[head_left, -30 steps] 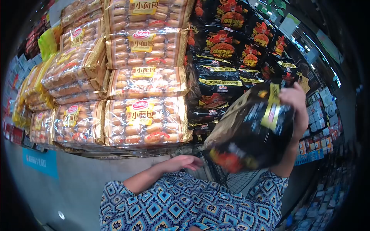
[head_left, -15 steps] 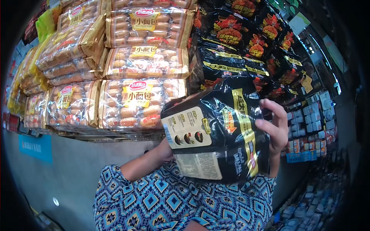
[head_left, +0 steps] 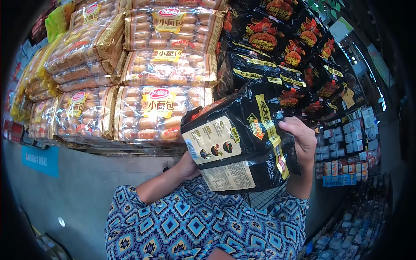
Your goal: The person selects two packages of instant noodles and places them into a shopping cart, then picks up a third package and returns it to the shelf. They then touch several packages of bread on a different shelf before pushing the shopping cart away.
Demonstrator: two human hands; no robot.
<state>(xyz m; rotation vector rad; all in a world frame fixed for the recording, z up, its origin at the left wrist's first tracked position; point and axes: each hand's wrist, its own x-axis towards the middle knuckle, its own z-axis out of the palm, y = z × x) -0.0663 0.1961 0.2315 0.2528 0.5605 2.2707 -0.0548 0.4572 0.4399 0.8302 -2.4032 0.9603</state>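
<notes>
On the left lay stacked bread packs [head_left: 160,108], with noodle packs [head_left: 268,56] to their right; before both, a loose pack [head_left: 238,147] sat between the left hand [head_left: 187,167] and right hand [head_left: 300,139].

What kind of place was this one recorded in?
Probably a supermarket aisle: shelves stacked with bagged bread rolls, a wall of identical black food multipacks beside them, and one such black pack gripped by the right hand.

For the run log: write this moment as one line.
right hand: grip on black pack, label side showing | left hand: behind pack, grip hidden | backdrop: stacked bread packs
</notes>
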